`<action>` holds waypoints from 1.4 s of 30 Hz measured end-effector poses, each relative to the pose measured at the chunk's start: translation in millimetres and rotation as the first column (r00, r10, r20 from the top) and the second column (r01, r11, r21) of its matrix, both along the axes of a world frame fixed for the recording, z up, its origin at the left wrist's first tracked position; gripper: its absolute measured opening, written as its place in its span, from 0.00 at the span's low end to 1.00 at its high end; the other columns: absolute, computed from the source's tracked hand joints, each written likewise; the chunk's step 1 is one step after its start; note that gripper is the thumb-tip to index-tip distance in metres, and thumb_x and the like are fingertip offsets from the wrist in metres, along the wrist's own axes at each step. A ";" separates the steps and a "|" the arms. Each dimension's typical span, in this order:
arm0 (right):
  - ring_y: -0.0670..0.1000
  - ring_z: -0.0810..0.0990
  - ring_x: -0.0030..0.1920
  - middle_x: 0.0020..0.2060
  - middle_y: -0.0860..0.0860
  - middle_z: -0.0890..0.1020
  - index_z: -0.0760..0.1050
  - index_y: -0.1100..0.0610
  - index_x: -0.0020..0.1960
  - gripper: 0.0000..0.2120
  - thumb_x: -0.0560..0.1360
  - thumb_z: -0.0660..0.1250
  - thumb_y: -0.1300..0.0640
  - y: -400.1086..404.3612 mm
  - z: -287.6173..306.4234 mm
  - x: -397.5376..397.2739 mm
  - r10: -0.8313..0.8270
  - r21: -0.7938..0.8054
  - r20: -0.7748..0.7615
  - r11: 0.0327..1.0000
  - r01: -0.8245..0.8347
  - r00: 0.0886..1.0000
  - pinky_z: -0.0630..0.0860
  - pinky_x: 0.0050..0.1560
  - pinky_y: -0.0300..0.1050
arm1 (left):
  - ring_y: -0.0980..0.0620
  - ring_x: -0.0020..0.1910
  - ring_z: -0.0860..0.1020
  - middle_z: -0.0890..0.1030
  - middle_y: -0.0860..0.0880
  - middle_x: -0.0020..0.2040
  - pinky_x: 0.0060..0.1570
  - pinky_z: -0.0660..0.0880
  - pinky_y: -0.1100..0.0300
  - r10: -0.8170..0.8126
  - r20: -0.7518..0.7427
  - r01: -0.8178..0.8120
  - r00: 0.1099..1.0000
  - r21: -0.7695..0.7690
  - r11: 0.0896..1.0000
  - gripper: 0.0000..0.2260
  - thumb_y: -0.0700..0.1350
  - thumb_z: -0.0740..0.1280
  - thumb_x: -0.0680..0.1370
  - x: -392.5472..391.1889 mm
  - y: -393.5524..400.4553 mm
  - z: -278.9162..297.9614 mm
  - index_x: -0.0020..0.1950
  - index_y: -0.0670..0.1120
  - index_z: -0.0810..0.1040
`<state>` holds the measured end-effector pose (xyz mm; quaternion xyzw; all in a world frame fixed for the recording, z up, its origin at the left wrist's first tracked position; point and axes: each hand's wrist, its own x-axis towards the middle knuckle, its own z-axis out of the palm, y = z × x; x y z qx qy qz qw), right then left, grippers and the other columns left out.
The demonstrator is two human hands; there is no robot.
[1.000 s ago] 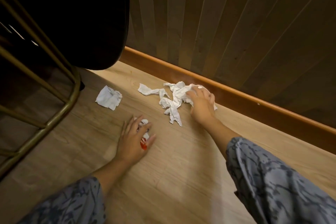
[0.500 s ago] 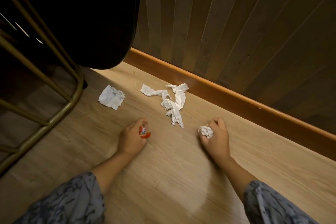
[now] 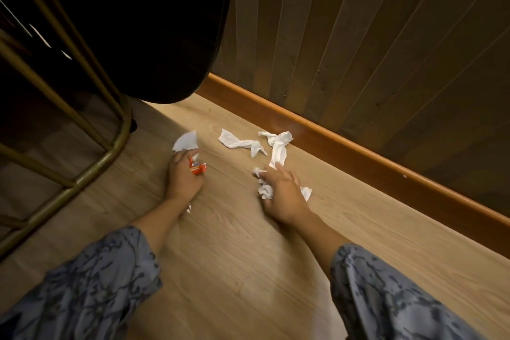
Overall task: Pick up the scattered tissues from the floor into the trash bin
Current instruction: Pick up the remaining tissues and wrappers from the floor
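Tissues, white, crumpled, four lots on a light wood-plank floor (image 3: 234, 270). One flat tissue (image 3: 186, 141) is lifted at the fingertips of the left hand (image 3: 183, 179), pinched at its lower edge; in the same hand a red wrapper (image 3: 197, 168) is held against the palm by curled fingers. One balled tissue (image 3: 266, 191) is gripped in the right hand (image 3: 284, 196), a white corner showing at the far side of the palm; the index finger is extended forward and laid on the lower end of a twisted tissue (image 3: 278, 148). A second twisted tissue (image 3: 242, 143) lies loose on the floor just left of it, untouched, between the two hands and the skirting board (image 3: 345, 143).

Both forearms are extended from grey patterned sleeves (image 3: 91, 279). A small foil scrap (image 3: 188, 207) lies by the left wrist. A wood-slat wall (image 3: 358, 36) stands behind the skirting. A dark rounded object (image 3: 151, 36) is set within a brass-coloured metal frame (image 3: 116, 143) at the left. No trash bin is identifiable with certainty.
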<state>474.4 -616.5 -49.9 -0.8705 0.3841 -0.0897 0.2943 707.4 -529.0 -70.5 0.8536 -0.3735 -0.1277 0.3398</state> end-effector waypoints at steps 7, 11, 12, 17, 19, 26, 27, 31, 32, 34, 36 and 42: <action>0.50 0.69 0.55 0.52 0.52 0.72 0.74 0.58 0.53 0.14 0.70 0.71 0.54 37.3 -30.2 -48.0 0.052 -0.159 0.170 0.987 -0.025 0.984 0.66 0.56 0.39 | 0.49 0.38 0.75 0.76 0.48 0.41 0.40 0.77 0.54 0.004 0.067 0.007 0.998 -0.168 0.986 0.10 0.44 0.75 0.68 -28.3 -7.7 8.3 0.39 0.48 0.74; 0.47 0.69 0.50 0.51 0.47 0.68 0.69 0.54 0.57 0.20 0.68 0.72 0.54 41.5 -31.7 -50.6 -0.085 -0.120 0.222 0.986 0.114 0.971 0.65 0.50 0.35 | 0.51 0.62 0.70 0.72 0.46 0.63 0.63 0.70 0.54 -0.201 0.082 0.213 0.976 -0.177 0.961 0.12 0.44 0.77 0.67 -47.7 -41.6 15.6 0.40 0.40 0.77; 0.45 0.69 0.51 0.54 0.46 0.68 0.68 0.55 0.61 0.24 0.68 0.73 0.54 42.1 -29.6 -50.2 -0.127 -0.093 0.227 0.984 0.152 0.966 0.66 0.51 0.34 | 0.50 0.70 0.63 0.66 0.46 0.71 0.69 0.64 0.55 -0.234 0.031 0.236 0.972 -0.118 0.965 0.15 0.46 0.77 0.67 -51.7 -50.7 16.4 0.46 0.39 0.78; 0.49 0.70 0.63 0.68 0.53 0.66 0.64 0.54 0.74 0.37 0.68 0.73 0.52 34.4 -23.3 -38.9 -0.245 -0.100 0.113 0.962 0.256 0.963 0.72 0.57 0.42 | 0.47 0.67 0.69 0.75 0.44 0.64 0.68 0.59 0.55 -0.282 -0.111 0.285 0.953 0.012 0.958 0.28 0.55 0.78 0.66 -68.9 -69.0 4.7 0.61 0.44 0.76; 0.52 0.74 0.62 0.65 0.52 0.72 0.67 0.52 0.72 0.33 0.69 0.72 0.51 23.2 -18.2 -28.6 -0.342 -0.033 0.098 0.938 0.346 0.935 0.72 0.57 0.43 | 0.48 0.50 0.75 0.79 0.46 0.45 0.54 0.69 0.59 -0.210 -0.040 0.205 0.977 -0.102 0.973 0.18 0.54 0.78 0.65 -78.5 -59.1 1.3 0.42 0.44 0.78; 0.55 0.75 0.58 0.58 0.52 0.76 0.73 0.54 0.64 0.23 0.71 0.71 0.53 -40.9 1.7 6.3 -0.364 -0.035 -0.039 0.931 0.363 0.930 0.72 0.57 0.47 | 0.48 0.46 0.73 0.77 0.49 0.46 0.49 0.73 0.55 -0.230 0.138 0.256 0.963 -0.218 0.942 0.17 0.37 0.69 0.65 -90.7 -33.3 -10.0 0.54 0.47 0.79; 0.55 0.74 0.58 0.59 0.52 0.74 0.72 0.54 0.66 0.23 0.71 0.71 0.54 -49.2 6.5 12.2 -0.304 -0.073 -0.065 0.951 0.299 0.950 0.74 0.56 0.48 | 0.48 0.47 0.73 0.76 0.48 0.49 0.50 0.73 0.57 -0.238 0.123 0.261 0.963 -0.223 0.939 0.22 0.36 0.69 0.65 -90.4 -33.1 -10.7 0.58 0.47 0.79; 0.56 0.76 0.56 0.73 0.51 0.61 0.68 0.50 0.69 0.29 0.70 0.72 0.57 -80.4 17.2 31.5 -0.037 -0.148 -0.227 0.989 0.003 0.973 0.78 0.53 0.51 | 0.50 0.52 0.71 0.79 0.48 0.57 0.53 0.72 0.61 -0.253 0.159 0.287 0.954 -0.247 0.925 0.15 0.37 0.67 0.65 -88.5 -35.7 -14.5 0.49 0.45 0.84; 0.57 0.76 0.59 0.76 0.50 0.57 0.67 0.49 0.70 0.30 0.71 0.72 0.56 -84.4 15.2 33.6 0.040 -0.140 -0.290 0.987 -0.083 0.956 0.78 0.53 0.52 | 0.51 0.52 0.72 0.81 0.48 0.56 0.53 0.73 0.59 -0.259 0.157 0.291 0.953 -0.234 0.928 0.12 0.38 0.67 0.64 -88.8 -36.5 -14.5 0.45 0.44 0.84; 0.57 0.70 0.67 0.78 0.50 0.55 0.63 0.50 0.73 0.31 0.73 0.70 0.55 -86.2 6.8 34.9 0.115 -0.104 -0.378 0.981 -0.166 0.919 0.74 0.61 0.52 | 0.50 0.49 0.73 0.83 0.50 0.47 0.49 0.74 0.56 -0.262 0.160 0.291 0.952 -0.199 0.936 0.08 0.41 0.68 0.64 -87.7 -37.8 -14.3 0.41 0.44 0.82; 0.56 0.66 0.70 0.76 0.52 0.62 0.63 0.52 0.74 0.30 0.74 0.68 0.56 -78.3 0.0 33.3 0.076 -0.113 -0.364 0.986 -0.125 0.929 0.69 0.66 0.50 | 0.49 0.45 0.73 0.80 0.49 0.42 0.47 0.74 0.57 -0.264 0.197 0.297 0.944 -0.162 0.941 0.09 0.48 0.69 0.64 -86.6 -37.5 -14.3 0.40 0.45 0.79; 0.55 0.69 0.55 0.52 0.54 0.74 0.75 0.57 0.53 0.10 0.72 0.69 0.56 -16.6 -14.5 -8.4 -0.079 -0.114 -0.034 0.991 0.075 0.996 0.68 0.53 0.48 | 0.46 0.40 0.74 0.76 0.49 0.37 0.45 0.69 0.54 -0.241 0.230 0.266 0.943 -0.085 0.960 0.08 0.50 0.70 0.69 -90.9 -35.0 -15.2 0.38 0.49 0.73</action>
